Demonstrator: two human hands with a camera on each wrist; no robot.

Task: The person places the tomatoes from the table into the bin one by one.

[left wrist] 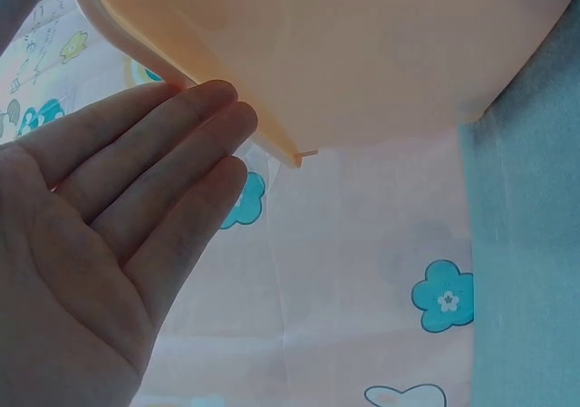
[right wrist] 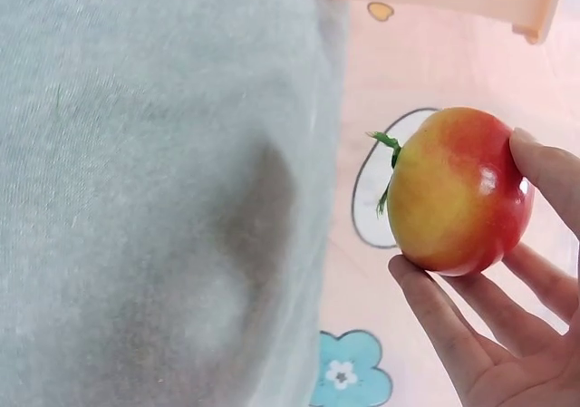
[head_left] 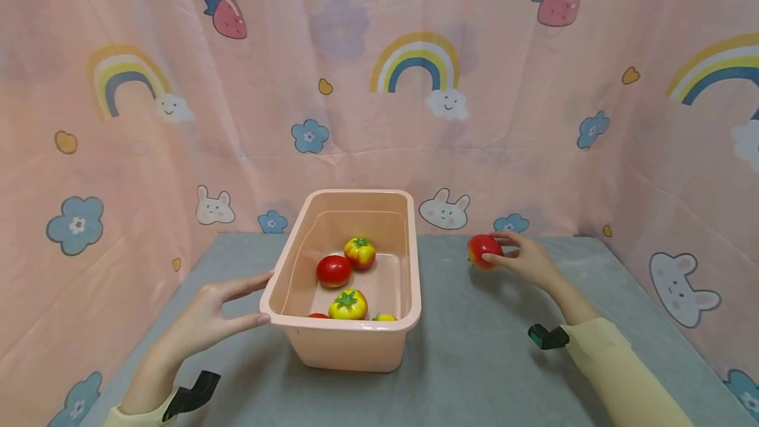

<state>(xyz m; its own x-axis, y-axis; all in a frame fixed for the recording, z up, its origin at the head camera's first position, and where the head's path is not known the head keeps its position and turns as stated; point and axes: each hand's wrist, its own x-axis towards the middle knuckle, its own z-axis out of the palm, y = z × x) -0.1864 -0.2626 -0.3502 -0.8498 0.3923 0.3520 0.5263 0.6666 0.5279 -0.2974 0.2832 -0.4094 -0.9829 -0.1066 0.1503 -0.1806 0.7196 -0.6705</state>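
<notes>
My right hand (head_left: 528, 261) pinches a red-and-yellow tomato (head_left: 483, 252) between thumb and fingertips, above the table right of the bin. The right wrist view shows the tomato (right wrist: 458, 194) with its green calyx turned away from the palm. At the near left corner of a pale peach plastic bin (head_left: 350, 344), my left hand (head_left: 207, 312) touches the rim with its fingers extended. Straight fingers (left wrist: 172, 153) lie by the rim in the left wrist view. Inside the bin are a red tomato (head_left: 334, 271), yellow-red tomatoes (head_left: 348, 305) with green calyxes, and others partly hidden by the near wall.
A grey cloth (head_left: 468, 368) covers the table under the bin. Behind and at both sides hangs a pink printed curtain (head_left: 504, 150), close to the table's far edge. Black straps (head_left: 192, 394) sit at the sleeve cuffs.
</notes>
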